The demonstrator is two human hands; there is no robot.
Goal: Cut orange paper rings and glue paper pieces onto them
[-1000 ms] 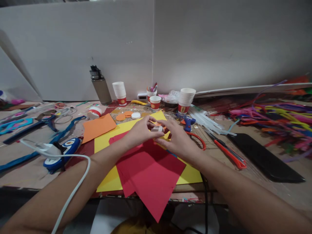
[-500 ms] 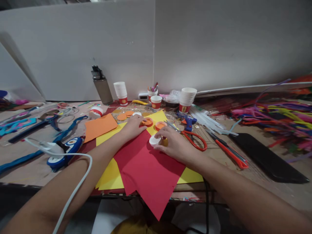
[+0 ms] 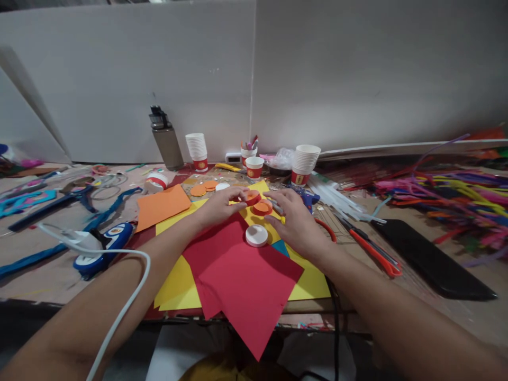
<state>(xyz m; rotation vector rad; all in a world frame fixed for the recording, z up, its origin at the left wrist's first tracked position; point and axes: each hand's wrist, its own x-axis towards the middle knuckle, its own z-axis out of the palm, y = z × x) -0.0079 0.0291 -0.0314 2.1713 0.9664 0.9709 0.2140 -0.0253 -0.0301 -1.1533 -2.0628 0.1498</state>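
On the red paper sheet [image 3: 252, 296], see the white disc [image 3: 256, 235], now released, leaving the right hand [image 3: 296, 218] free and spread wide beside the right orange-floored red ring [image 3: 262, 208]; just past it, find the left orange-floored red ring [image 3: 253, 198], nudged closer, with the left hand [image 3: 221, 206] narrowed there, cannot tell whether gripping

The right grip [image 3: 294, 221] screens most of the orange-handled scissors [image 3: 330, 228] and part of the blue glue gun [image 3: 311, 200], and pipe cleaners [image 3: 464, 198] blur at the tabletop [image 3: 43, 283]'s right side, edge-cropped!
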